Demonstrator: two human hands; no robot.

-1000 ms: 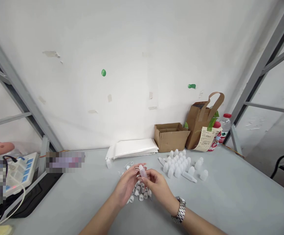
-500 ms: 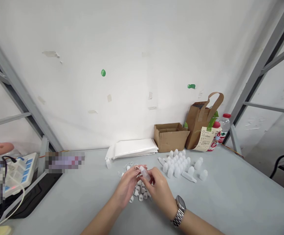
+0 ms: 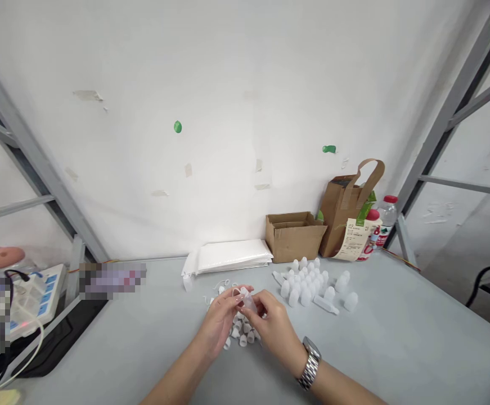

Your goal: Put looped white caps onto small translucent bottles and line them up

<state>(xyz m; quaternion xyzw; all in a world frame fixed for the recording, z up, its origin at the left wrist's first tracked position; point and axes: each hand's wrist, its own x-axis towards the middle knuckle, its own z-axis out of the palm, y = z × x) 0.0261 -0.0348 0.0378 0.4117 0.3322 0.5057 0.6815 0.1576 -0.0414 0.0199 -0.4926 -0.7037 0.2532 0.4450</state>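
Note:
Between my two hands is a small translucent plastic bottle (image 3: 250, 304) with a white top. My left hand (image 3: 220, 316) pinches it near its top, where a thin white loop shows. My right hand (image 3: 272, 320) grips the body between thumb and fingers, a metal-band watch on that wrist. Under and between the hands lies a pile of small white caps (image 3: 243, 332), partly hidden by them. Right of my hands, several small white bottles (image 3: 306, 281) stand grouped on the grey table (image 3: 143, 337). A slim tube-like piece (image 3: 326, 305) lies in front of them.
White padded envelopes (image 3: 232, 256) lie along the wall beside an open cardboard box (image 3: 296, 242). A brown paper bag (image 3: 340, 208) and red-capped bottles (image 3: 386, 225) stand at the back right. On the left are a power strip (image 3: 46, 298) with cables and a black mat (image 3: 65, 337).
The bottle has tilted more upright between my fingers, its top slightly lower. Both hands stay in nearly the same place.

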